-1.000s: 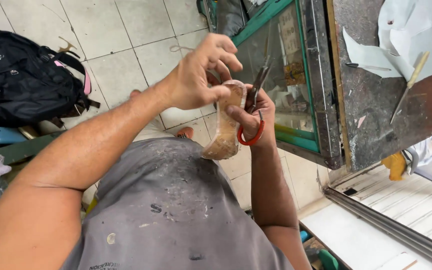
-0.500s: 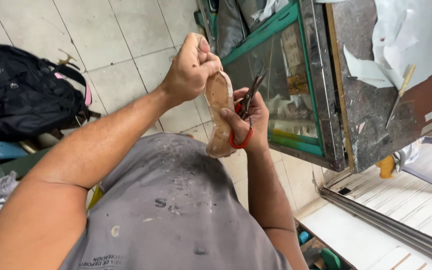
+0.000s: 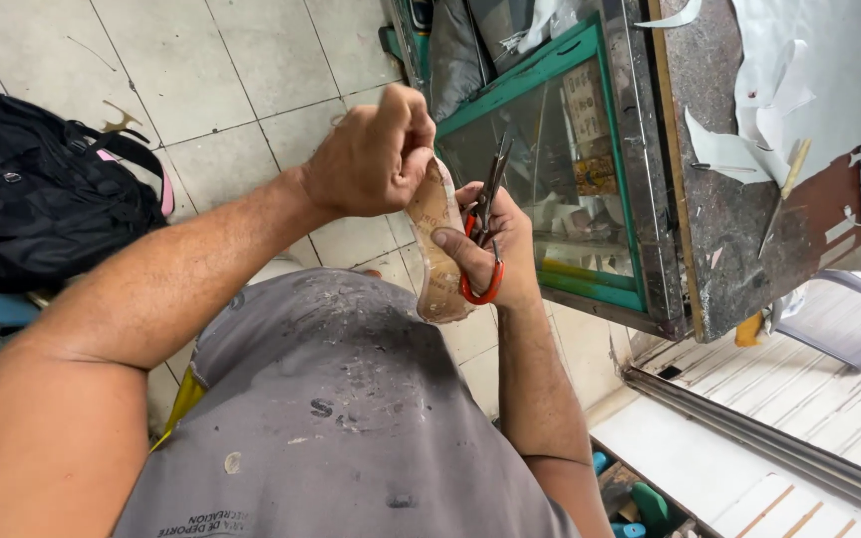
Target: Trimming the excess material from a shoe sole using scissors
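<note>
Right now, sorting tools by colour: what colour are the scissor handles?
Red-orange handles on the scissors, seen in the head view.

Grey, paint-flecked T-shirt [image 3: 351,428]; both forearms bare.

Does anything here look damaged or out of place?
Nothing looks damaged. The left hand pinches the top of a tan shoe insole, and the right hand holds red-handled scissors against it. White scraps litter the worktop.
</note>
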